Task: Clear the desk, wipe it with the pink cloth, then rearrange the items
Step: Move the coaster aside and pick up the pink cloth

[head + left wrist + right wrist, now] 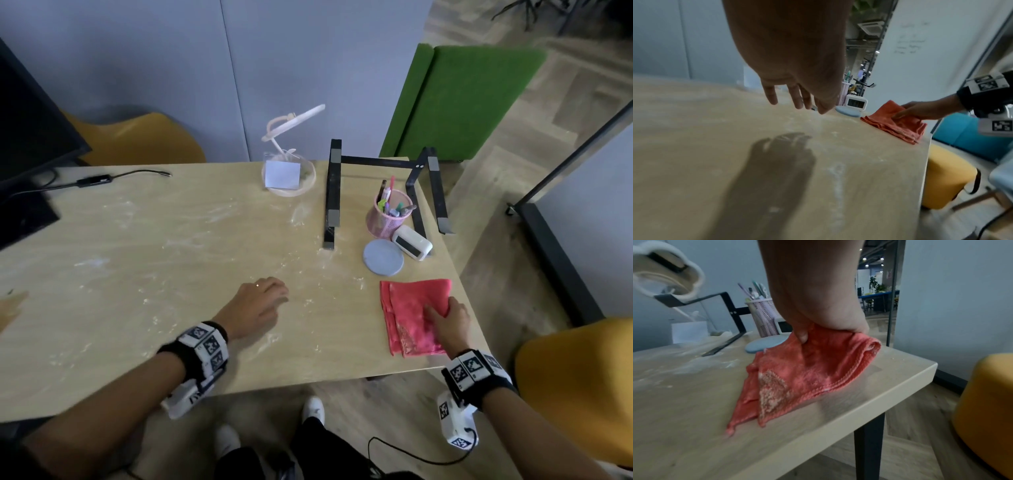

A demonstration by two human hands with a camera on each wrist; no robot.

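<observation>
A folded pink cloth (411, 315) lies near the desk's right front corner, and my right hand (447, 320) pinches its right edge between thumb and fingers (802, 335), lifting a fold. The cloth (807, 374) carries a pale dusty patch. My left hand (258, 305) hovers just above the middle of the wooden desk (154, 274), fingers (797, 99) loosely extended, holding nothing. White powder streaks cover the desk. At the right back stand a pink mesh pen cup (388, 217), a white digital clock (412, 243), a round grey coaster (383, 257) and a black laptop stand (332, 192).
A white desk lamp (289, 171) with a paper note on its base sits at the back centre. A black monitor (30, 147) and cable (102, 178) occupy the back left. Yellow chairs (575, 387) stand at the right front and behind; a green panel (462, 99) lies beyond.
</observation>
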